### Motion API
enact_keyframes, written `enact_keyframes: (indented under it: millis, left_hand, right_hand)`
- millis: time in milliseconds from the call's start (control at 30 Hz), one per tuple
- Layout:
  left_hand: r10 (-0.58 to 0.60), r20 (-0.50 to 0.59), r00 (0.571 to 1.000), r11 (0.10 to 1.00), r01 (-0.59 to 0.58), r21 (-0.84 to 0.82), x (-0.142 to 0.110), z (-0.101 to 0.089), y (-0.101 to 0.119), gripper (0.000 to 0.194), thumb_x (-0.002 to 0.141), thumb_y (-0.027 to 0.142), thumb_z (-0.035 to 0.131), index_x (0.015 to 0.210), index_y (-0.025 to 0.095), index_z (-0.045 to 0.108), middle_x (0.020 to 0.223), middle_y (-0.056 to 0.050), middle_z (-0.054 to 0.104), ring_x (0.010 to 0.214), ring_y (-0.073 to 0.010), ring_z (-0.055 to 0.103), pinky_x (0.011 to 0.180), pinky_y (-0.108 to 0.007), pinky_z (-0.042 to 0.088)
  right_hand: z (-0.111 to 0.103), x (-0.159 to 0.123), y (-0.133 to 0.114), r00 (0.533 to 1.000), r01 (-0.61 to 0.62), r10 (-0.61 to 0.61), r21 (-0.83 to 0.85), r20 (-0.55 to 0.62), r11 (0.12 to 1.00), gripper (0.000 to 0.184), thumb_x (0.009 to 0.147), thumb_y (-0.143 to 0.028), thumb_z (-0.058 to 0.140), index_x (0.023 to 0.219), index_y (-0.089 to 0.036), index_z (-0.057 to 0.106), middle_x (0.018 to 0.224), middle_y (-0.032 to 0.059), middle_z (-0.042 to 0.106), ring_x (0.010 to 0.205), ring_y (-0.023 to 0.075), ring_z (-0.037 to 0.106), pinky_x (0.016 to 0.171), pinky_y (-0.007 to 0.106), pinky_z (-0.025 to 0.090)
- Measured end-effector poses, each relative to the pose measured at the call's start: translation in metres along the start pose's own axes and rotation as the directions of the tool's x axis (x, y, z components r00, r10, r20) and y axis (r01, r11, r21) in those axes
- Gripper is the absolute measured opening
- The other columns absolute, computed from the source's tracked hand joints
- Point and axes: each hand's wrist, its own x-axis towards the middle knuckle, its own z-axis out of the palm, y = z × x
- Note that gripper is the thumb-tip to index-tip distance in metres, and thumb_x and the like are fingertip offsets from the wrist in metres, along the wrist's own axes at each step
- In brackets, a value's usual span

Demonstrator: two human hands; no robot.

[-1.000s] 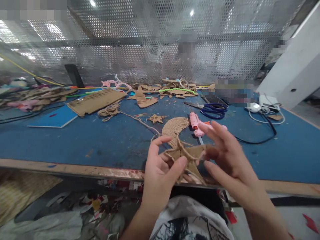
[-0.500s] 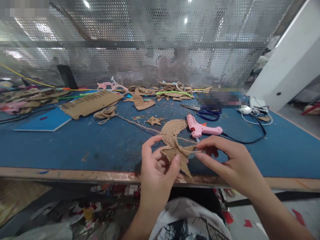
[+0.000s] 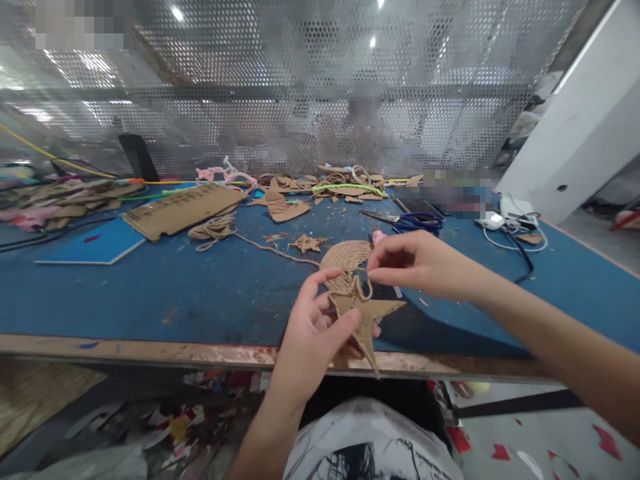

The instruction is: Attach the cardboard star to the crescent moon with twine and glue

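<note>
My left hand (image 3: 320, 320) grips a cardboard star (image 3: 369, 312) near the table's front edge, its thumb pressed on the star's face. Jute twine (image 3: 369, 288) runs along the star's upper edges and loops up from it. Above the star, my right hand (image 3: 415, 267) pinches that twine between thumb and fingertips. Behind both hands lies a crescent covered in twine (image 3: 345, 257), partly hidden. A pink glue gun (image 3: 379, 237) is mostly covered by my right hand. A smaller cardboard star (image 3: 309, 243) lies beyond the crescent.
A twine bundle (image 3: 213, 230) lies left, its strand leading toward my hands. Blue-handled scissors (image 3: 417, 223) are at the back right. Cardboard scraps (image 3: 287, 208), a cardboard sheet (image 3: 185, 208) and a blue board (image 3: 93, 240) lie farther back and left. A perforated metal screen (image 3: 280, 120) stands behind.
My right hand has moved left and up with the twine, now covering most of the glue gun. The twine that stretched rightward now forms a loop above the star, which has tilted slightly.
</note>
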Motion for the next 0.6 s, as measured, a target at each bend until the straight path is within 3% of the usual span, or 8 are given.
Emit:
enact_keyframes:
  millis: [67, 133, 200, 267, 400, 467, 567, 600]
  left_hand:
    - [-0.110, 0.053, 0.992, 0.987, 0.116, -0.114, 0.006, -0.002, 0.005, 0.050, 0.071, 0.010, 0.070, 0.115, 0.020, 0.048, 0.081, 0.000, 0.068, 0.055, -0.0149, 0.069, 0.043, -0.019, 0.055]
    - [-0.225, 0.077, 0.971, 0.939, 0.238, -0.247, 0.012, -0.003, 0.009, 0.038, 0.077, 0.006, 0.062, 0.113, 0.016, 0.052, 0.077, -0.002, 0.069, 0.056, -0.0138, 0.069, 0.048, -0.020, 0.058]
    - [-0.342, 0.047, 0.939, 0.856, 0.332, -0.397, 0.018, -0.002, 0.013, 0.026, 0.085, 0.004, 0.051, 0.110, 0.012, 0.056, 0.072, -0.003, 0.070, 0.057, -0.0120, 0.069, 0.052, -0.019, 0.059]
    - [-0.429, 0.006, 0.904, 0.752, 0.360, -0.553, 0.025, 0.000, 0.015, 0.020, 0.091, 0.005, 0.042, 0.103, 0.009, 0.058, 0.069, -0.005, 0.070, 0.059, -0.0103, 0.070, 0.056, -0.016, 0.059]
    - [-0.425, -0.042, 0.904, 0.629, 0.262, -0.732, 0.036, 0.006, 0.012, 0.021, 0.094, 0.009, 0.041, 0.086, 0.010, 0.060, 0.071, -0.005, 0.071, 0.065, -0.0112, 0.071, 0.064, -0.020, 0.060]
    - [-0.391, -0.111, 0.913, 0.658, 0.194, -0.727, 0.040, 0.008, 0.008, 0.018, 0.092, 0.010, 0.047, 0.079, 0.012, 0.058, 0.065, -0.002, 0.068, 0.062, -0.0121, 0.069, 0.055, -0.020, 0.058]
    - [-0.278, -0.224, 0.934, 0.760, 0.071, -0.646, 0.040, 0.008, 0.000, 0.013, 0.085, 0.004, 0.056, 0.076, 0.014, 0.054, 0.057, 0.003, 0.062, 0.047, -0.0078, 0.061, 0.040, -0.014, 0.047]
    - [-0.210, -0.246, 0.946, 0.796, 0.019, -0.605, 0.039, 0.007, -0.002, 0.014, 0.081, 0.002, 0.059, 0.078, 0.015, 0.054, 0.058, 0.004, 0.061, 0.044, -0.0059, 0.057, 0.038, -0.013, 0.045]
  right_hand:
    - [-0.004, 0.022, 0.001, 0.982, 0.054, -0.063, 0.055, 0.177, 0.997, 0.017, 0.081, -0.034, 0.062, 0.081, -0.017, 0.066, 0.070, -0.0018, 0.063, 0.062, 0.0097, 0.053, 0.058, 0.023, 0.041]
    - [-0.007, 0.042, 0.000, 0.955, 0.086, -0.105, 0.079, 0.278, 0.993, 0.018, 0.081, -0.034, 0.062, 0.082, -0.016, 0.067, 0.073, -0.0009, 0.065, 0.066, 0.0104, 0.056, 0.062, 0.023, 0.043]
    - [-0.008, 0.055, 0.000, 0.947, 0.104, -0.125, 0.089, 0.295, 0.991, 0.017, 0.081, -0.031, 0.060, 0.085, -0.016, 0.066, 0.079, 0.0012, 0.067, 0.071, 0.0116, 0.059, 0.066, 0.024, 0.045]
    - [-0.011, 0.060, 0.002, 0.967, 0.122, -0.129, 0.045, 0.221, 0.992, 0.020, 0.082, -0.031, 0.059, 0.094, -0.015, 0.064, 0.091, 0.0038, 0.069, 0.076, 0.0125, 0.061, 0.067, 0.024, 0.046]
    - [-0.029, 0.043, 0.018, 0.997, 0.072, -0.071, -0.362, 0.016, 0.929, 0.032, 0.080, -0.032, 0.060, 0.108, -0.016, 0.060, 0.109, 0.0081, 0.065, 0.085, 0.0164, 0.062, 0.073, 0.028, 0.048]
    - [-0.037, 0.026, 0.031, 0.999, -0.001, 0.021, -0.612, 0.026, 0.791, 0.033, 0.076, -0.027, 0.061, 0.107, -0.014, 0.061, 0.105, 0.0107, 0.065, 0.093, 0.0222, 0.061, 0.082, 0.033, 0.046]
    - [-0.038, 0.004, 0.050, 0.974, -0.022, 0.182, -0.752, 0.131, 0.658, 0.036, 0.071, -0.020, 0.060, 0.106, -0.014, 0.061, 0.107, 0.0125, 0.063, 0.097, 0.0259, 0.061, 0.084, 0.035, 0.045]
    - [-0.035, 0.000, 0.055, 0.976, -0.055, 0.200, -0.787, 0.088, 0.614, 0.040, 0.070, -0.019, 0.059, 0.109, -0.013, 0.060, 0.109, 0.0133, 0.062, 0.099, 0.0270, 0.060, 0.084, 0.035, 0.045]
